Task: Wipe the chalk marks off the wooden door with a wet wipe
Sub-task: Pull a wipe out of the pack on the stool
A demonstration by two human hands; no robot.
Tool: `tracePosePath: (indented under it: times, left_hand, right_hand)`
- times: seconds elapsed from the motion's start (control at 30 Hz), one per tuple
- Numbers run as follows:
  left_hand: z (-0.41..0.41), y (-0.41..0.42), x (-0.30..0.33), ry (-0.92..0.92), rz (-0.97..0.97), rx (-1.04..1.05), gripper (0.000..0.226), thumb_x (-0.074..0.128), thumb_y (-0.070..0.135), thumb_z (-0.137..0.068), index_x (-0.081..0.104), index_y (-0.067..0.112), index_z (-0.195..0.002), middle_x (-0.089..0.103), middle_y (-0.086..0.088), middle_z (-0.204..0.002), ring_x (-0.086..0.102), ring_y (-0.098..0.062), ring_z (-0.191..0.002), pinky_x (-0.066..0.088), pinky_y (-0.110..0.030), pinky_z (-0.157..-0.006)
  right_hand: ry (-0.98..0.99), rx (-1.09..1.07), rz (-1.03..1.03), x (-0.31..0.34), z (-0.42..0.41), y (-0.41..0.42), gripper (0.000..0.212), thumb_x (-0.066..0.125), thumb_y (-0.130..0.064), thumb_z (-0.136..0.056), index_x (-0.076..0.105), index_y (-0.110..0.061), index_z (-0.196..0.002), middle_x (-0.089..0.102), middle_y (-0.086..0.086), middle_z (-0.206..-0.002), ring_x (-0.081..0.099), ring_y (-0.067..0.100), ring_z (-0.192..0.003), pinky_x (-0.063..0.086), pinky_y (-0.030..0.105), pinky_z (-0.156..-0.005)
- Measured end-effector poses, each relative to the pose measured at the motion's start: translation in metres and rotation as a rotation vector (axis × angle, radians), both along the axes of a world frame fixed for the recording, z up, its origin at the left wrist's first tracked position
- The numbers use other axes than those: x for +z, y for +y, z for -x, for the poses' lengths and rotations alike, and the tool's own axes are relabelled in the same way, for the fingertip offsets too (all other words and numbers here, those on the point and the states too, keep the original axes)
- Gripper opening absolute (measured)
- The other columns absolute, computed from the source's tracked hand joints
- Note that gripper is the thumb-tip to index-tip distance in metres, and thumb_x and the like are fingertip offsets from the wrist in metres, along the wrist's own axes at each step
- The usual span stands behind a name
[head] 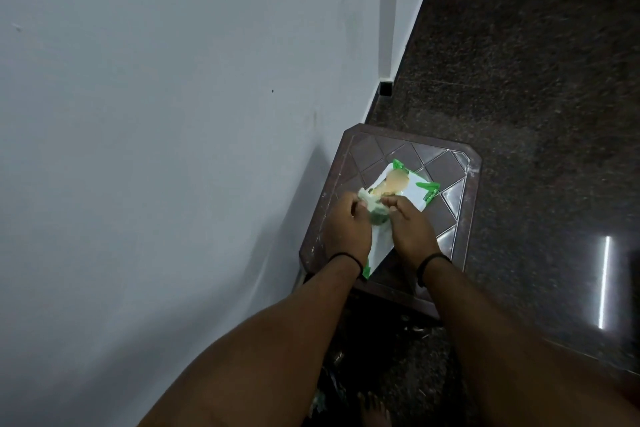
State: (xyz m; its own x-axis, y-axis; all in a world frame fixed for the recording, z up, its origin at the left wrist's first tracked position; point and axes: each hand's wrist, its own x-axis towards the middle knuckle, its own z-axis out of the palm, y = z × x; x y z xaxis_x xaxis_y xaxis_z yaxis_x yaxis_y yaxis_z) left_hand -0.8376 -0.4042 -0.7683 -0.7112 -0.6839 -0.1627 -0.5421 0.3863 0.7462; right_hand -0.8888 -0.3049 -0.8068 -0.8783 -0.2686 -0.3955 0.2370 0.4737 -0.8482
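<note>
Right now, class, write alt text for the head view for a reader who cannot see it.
Both hands, left hand and right hand, work at a white-and-green wet wipe pack lying on a dark brown stool beside a pale wall.

Your two bare forearms run up from the bottom edge toward 12 o'clock, converging as they go, so the hands meet near the middle of the view. Your left hand (346,225) lies back-up, fingers curled inward and tips pinched together at its 1 o'clock side. Your right hand (410,224) sits just beside it at 3 o'clock, also back-up, with thumb and forefinger closed in a pinch pointing toward 10 o'clock. The fingertips of both hands almost touch. A thin dark band circles each wrist. Your bare toes (375,409) show at 6 o'clock, between the forearms, near the bottom edge.
</note>
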Motion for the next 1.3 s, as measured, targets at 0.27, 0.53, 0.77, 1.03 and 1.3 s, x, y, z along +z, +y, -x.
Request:
tracePosePath:
  times: [0.27, 0.53, 0.77, 1.03, 1.3]
  left_hand:
    - [0.012, -0.004, 0.01, 0.187, -0.18, 0.119, 0.009, 0.047, 0.017, -0.101, 0.049, 0.019, -0.092, 0.059, -0.004, -0.089, 0.055, -0.02, -0.081, 0.041, -0.031, -0.069]
    - [0.018, -0.009, 0.006, 0.188, -0.371, 0.089, 0.009, 0.043, 0.008, -0.101, 0.048, 0.009, -0.093, 0.053, -0.009, -0.085, 0.051, -0.021, -0.079, 0.044, -0.037, -0.073]
    - [0.018, -0.007, 0.004, 0.287, -0.302, 0.111, 0.013, 0.042, 0.016, -0.1, 0.051, 0.022, -0.092, 0.056, 0.002, -0.084, 0.054, -0.012, -0.076, 0.046, -0.031, -0.071]
    - [0.023, -0.017, -0.003, 0.207, -0.321, 0.181, 0.014, 0.038, 0.022, -0.103, 0.051, 0.02, -0.1, 0.06, 0.006, -0.083, 0.059, -0.009, -0.074, 0.045, -0.011, -0.057]
    - [0.019, -0.006, 0.01, 0.133, -0.663, 0.109, 0.037, 0.025, 0.044, -0.106, 0.061, 0.035, -0.11, 0.071, -0.018, -0.105, 0.069, -0.034, -0.086, 0.058, -0.046, -0.076]
  right_hand:
    - [0.118, 0.275, -0.494, -0.003, -0.001, -0.002, 0.044, 0.039, -0.028, -0.099, 0.045, -0.039, -0.14, 0.062, 0.019, -0.122, 0.049, 0.038, -0.12, 0.042, 0.048, -0.1]
    - [0.213, 0.111, -0.314, 0.007, -0.002, -0.008, 0.039, 0.057, -0.012, -0.081, 0.056, -0.029, -0.117, 0.07, 0.006, -0.103, 0.06, 0.035, -0.102, 0.047, 0.045, -0.089]
    - [0.283, 0.053, -0.489, 0.0, 0.008, -0.008, 0.023, 0.057, -0.015, -0.086, 0.071, -0.021, -0.103, 0.071, 0.012, -0.1, 0.059, 0.038, -0.101, 0.049, 0.04, -0.084]
    - [0.257, -0.19, -0.029, 0.01, -0.006, -0.012, 0.029, 0.049, -0.02, -0.089, 0.068, -0.029, -0.109, 0.072, 0.0, -0.099, 0.063, 0.022, -0.086, 0.052, 0.036, -0.078]
    - [0.47, -0.078, -0.035, 0.022, -0.003, -0.01, 0.005, 0.07, -0.021, -0.087, 0.07, -0.019, -0.083, 0.062, -0.007, -0.08, 0.056, 0.011, -0.076, 0.045, 0.027, -0.071]
